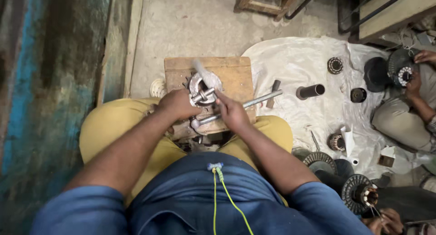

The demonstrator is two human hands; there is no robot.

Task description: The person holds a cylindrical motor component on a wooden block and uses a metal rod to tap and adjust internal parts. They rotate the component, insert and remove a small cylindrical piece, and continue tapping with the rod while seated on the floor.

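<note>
Puller sits on the wooden block between my knees. My left hand clamps its frame; my right hand grips the steel bar. A slip could pinch fingers, I judge.

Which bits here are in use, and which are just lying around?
In use: puller under left hand; rod in right hand; wooden block.
Lying about: hammer, pipe, white sheet.

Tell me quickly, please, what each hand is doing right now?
Left hand: closed around the round metal part.
Right hand: closed on the metal bar.
</note>
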